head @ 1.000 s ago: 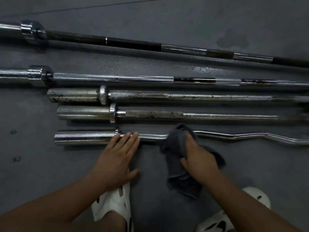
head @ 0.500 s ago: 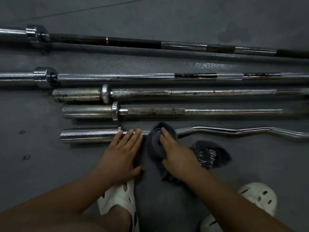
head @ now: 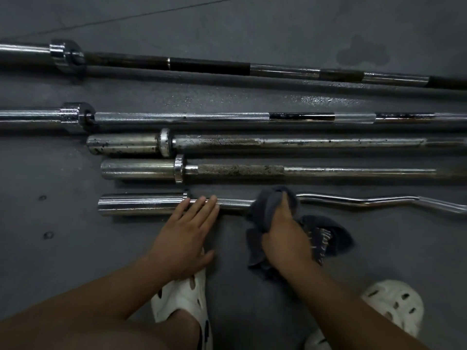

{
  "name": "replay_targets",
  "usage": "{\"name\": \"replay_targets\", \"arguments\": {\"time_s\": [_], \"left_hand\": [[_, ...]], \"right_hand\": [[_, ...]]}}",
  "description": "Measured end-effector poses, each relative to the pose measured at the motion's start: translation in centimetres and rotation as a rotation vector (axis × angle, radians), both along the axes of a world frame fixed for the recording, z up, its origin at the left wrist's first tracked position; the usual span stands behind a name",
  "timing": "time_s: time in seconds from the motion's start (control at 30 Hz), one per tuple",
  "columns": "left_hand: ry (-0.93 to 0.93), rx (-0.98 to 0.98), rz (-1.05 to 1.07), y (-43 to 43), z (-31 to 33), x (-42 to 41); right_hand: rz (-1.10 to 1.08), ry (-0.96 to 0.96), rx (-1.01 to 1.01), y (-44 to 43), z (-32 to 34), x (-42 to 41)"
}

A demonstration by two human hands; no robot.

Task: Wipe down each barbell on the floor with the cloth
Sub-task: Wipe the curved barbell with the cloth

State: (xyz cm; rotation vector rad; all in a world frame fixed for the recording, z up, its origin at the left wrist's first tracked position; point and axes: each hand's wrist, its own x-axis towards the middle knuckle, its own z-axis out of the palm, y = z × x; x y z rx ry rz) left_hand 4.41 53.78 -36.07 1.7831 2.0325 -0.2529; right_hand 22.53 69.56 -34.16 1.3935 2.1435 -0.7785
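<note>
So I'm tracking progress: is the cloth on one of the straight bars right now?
No, the right hand grips the cloth around the curl bar nearest the person, not a straight bar.

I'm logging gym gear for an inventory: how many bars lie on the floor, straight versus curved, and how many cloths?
straight barbells: 4
curved curl bar: 1
cloth: 1
Total: 6

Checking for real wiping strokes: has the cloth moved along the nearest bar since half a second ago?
Yes: the cloth has slid right along the bent bar, farther from its collar.
</note>
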Motion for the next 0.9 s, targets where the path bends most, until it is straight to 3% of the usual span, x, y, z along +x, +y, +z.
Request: {"name": "replay_targets", "arguments": {"time_s": [0.1,0.2,0.23,0.33,0.4,0.5,0.67,0.8,0.83,0.9], "left_hand": [[0.005,-0.014,0.015,-0.1,0.0,-0.1],[0.004,0.002,0.006,0.1,0.0,-0.1],[0.005,0.005,0.007,0.1,-0.1,-0.1],[0.011,-0.014,0.007,0.1,0.0,0.0],[0.016,-0.025,0.003,0.3,0.0,0.1],[0.025,-0.019,0.0,0.5,0.0,0.3],[0.039,-0.029,0.006,0.6,0.3,0.6],[0.03,-0.019,-0.012,0.5,0.1,0.3],[0.031,-0.014,-0.008,0.5,0.1,0.2],[0.021,-0.013,0.004,0.4,0.0,0.1]], "right_hand": [[0.244,0.073,-0.043,-0.2,0.1,0.8],[-0.131,-0.066,0.029,3.2,-0.2,2.4],[-0.131,-0.077,0.043,2.9,0.0,2.0],[0.188,0.074,-0.081,0.2,0.8,0.9],[0.287,0.041,-0.058,1.5,0.6,1.8],[0.005,-0.065,0.027,2.9,0.4,1.2],[0.443,0.132,-0.052,-2.1,0.7,-2.4],[0.057,0.03,-0.016,-0.3,-0.4,-2.2],[0.035,0.039,-0.011,-1.0,-0.3,-2.6],[0.209,0.104,-0.024,-2.8,-0.2,-3.2]]}}
